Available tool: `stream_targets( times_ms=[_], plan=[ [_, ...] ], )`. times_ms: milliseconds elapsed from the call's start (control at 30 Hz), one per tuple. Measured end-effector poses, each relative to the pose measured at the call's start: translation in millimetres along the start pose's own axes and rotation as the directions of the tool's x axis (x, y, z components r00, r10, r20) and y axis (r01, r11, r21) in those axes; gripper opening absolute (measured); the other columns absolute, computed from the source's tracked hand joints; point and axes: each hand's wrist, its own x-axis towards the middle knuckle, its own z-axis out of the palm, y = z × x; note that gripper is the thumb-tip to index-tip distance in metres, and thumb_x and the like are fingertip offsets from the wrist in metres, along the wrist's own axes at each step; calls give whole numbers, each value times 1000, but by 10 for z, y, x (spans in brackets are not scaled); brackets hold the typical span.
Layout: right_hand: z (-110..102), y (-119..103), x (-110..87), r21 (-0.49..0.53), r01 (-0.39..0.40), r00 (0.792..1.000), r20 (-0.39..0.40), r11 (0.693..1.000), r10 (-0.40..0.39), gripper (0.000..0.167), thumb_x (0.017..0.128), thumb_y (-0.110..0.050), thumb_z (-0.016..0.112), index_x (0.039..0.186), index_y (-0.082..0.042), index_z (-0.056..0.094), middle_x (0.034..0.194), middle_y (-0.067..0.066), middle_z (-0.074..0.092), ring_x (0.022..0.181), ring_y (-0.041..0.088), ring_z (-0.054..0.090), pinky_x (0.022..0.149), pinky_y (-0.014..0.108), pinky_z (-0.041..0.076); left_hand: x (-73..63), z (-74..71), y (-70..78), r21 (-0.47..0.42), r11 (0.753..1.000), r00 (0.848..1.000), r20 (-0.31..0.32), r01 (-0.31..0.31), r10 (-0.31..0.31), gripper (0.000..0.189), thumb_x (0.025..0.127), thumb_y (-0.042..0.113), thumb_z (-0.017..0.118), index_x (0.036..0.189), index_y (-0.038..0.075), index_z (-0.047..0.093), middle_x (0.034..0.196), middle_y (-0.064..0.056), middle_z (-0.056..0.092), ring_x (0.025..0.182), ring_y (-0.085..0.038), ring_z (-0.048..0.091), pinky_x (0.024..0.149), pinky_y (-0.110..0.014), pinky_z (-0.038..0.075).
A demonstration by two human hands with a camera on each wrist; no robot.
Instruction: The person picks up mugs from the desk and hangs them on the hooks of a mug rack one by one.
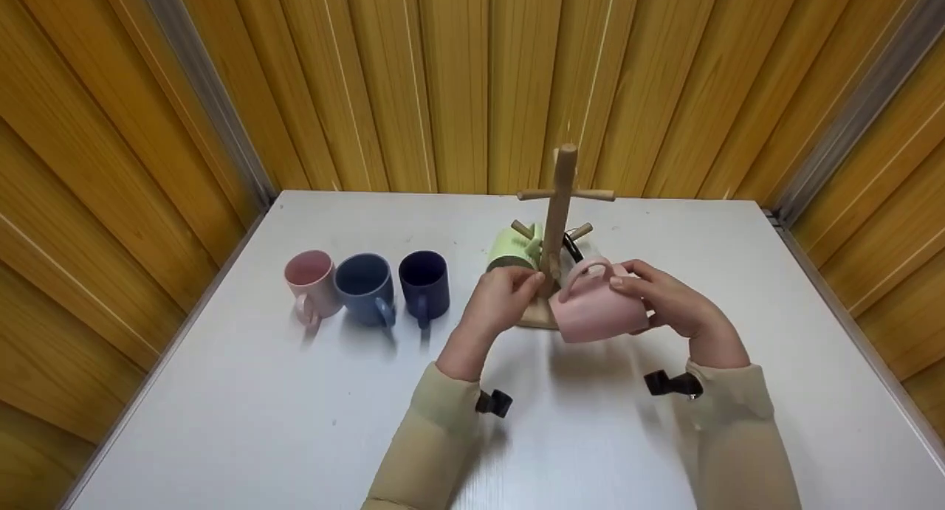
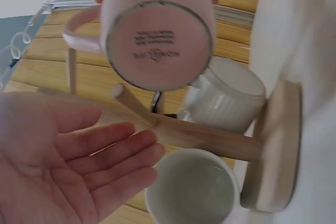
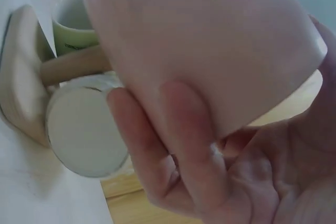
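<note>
Okay, head view: gripping pink mug [image 1: 598, 316] in right hand [image 1: 675, 303], holding it tilted beside wooden rack [image 1: 557, 222], short of desk's [image 1: 295, 421] far edge. Left wrist: extending unclenched left hand [image 2: 79, 163] near peg [image 2: 135, 106]. Right wrist: clasping same mug near pale mug [image 3: 85, 129].

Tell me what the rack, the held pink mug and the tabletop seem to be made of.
Rack: likely wood, matte to satin, from its tan tone and dowel-like pegs.
Held pink mug: probably glazed ceramic; smooth sides with a soft sheen.
Tabletop: white, faintly glossy, maybe painted board or laminate; soft reflections show, but its core is hidden.
</note>
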Motion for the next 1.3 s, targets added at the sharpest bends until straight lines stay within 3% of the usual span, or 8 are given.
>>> stream_targets(
  times_ms=[133,233,333,467,667,867,1067,1300],
  plan=[
    [129,-25,56,10,-29,1000,4,1000,29,56,103,-44,48,143,-5,37,126,19,52,96,25,67,75,38,61,-42,-46,21,-19,1000,975,222,6,-2,45,97,39,72,127,6,70,114,-8,76,102,-15,68,89,-32,57],
    [221,-43,93,-7,-52,999,9,999,52,62,104,-48,44,147,-4,36,127,21,51,95,26,66,73,37,60,-40,-11,-22,21,1000,955,298,-23,16,52,88,41,81,123,5,69,107,-6,74,90,-12,63,80,-28,54],
    [264,-58,104,-38,-72,997,12,997,73,68,105,-54,40,151,-4,36,123,18,55,94,23,66,72,33,59,-11,11,-88,54,998,949,315,-22,4,43,83,42,85,103,7,71,88,1,69,77,-9,57,68,-25,48],
    [253,-47,113,-60,-58,998,26,996,60,73,106,-55,38,152,2,34,119,15,59,91,18,68,75,31,58,53,13,-221,-8,999,944,326,47,-42,34,84,42,85,89,11,71,76,8,60,73,-9,51,62,-24,43],
    [311,0,199,-54,-49,999,18,997,50,73,104,-48,50,150,7,36,133,22,57,94,17,68,82,33,60,131,39,-418,-107,981,928,355,161,-114,34,86,39,83,101,9,76,89,3,72,84,-9,60,73,-26,52],
    [398,31,285,53,-76,996,-34,996,78,67,104,-45,51,142,9,44,113,11,62,80,13,71,73,25,61,180,33,-485,-172,952,924,334,253,-185,38,88,38,82,110,7,78,93,0,76,87,-10,66,79,-26,57],
    [452,57,314,80,-93,995,-31,992,95,70,103,-47,52,144,10,43,112,8,64,83,12,72,79,28,63,188,9,-509,-157,953,932,298,259,-204,36,88,35,82,109,7,80,83,4,71,81,-10,62,70,-22,51],
    [484,72,336,59,-113,992,-44,992,116,73,102,-49,53,143,11,43,114,10,62,86,12,71,81,30,63,192,18,-526,-101,962,940,257,255,-223,40,87,38,83,116,10,79,94,-4,78,83,-11,63,73,-24,53]
  ],
)
